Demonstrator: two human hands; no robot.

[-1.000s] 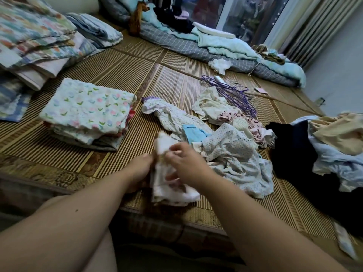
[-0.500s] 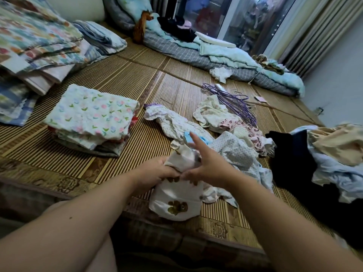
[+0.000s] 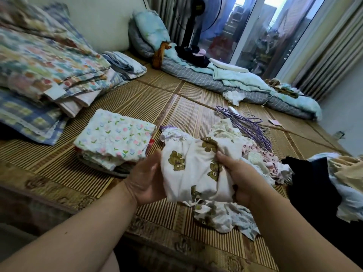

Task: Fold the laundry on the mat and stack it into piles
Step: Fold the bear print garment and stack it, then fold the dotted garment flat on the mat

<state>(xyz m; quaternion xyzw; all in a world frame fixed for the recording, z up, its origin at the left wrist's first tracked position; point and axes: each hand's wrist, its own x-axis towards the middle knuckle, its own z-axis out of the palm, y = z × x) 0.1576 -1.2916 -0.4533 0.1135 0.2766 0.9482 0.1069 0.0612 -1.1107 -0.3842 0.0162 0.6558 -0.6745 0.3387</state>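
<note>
The small white cotton garment printed with olive-brown bears (image 3: 194, 169) is bunched into a loose, wrinkled bundle and held up just above the near edge of the striped woven bamboo mat (image 3: 137, 99). Its upper part is gathered into a soft rectangle with several bears showing on the front. A crumpled tail of the same bear print hangs from the bottom and lies on the mat below.

The left hand (image 3: 146, 181) clasps the bundle's left side, palm turned in against the cloth and thumb lying up along its edge; the fingers go behind the fabric, out of sight. The right hand (image 3: 237, 179) grips the right side, its thumb pressed into the folds on the front and the fingers curled round the back. Both forearms reach in from the near side, and the hands sit level with each other with the garment stretched between them.

Just left of the bundle, on the mat, stands a folded pile topped by a white cloth with pink and blue tulips (image 3: 115, 136). Behind and to the right of the hands lies a loose heap of unfolded pale baby clothes (image 3: 255, 154), and a cluster of purple wire hangers (image 3: 247, 124) rests beyond it. A black garment (image 3: 306, 177) lies at the right edge.
</note>
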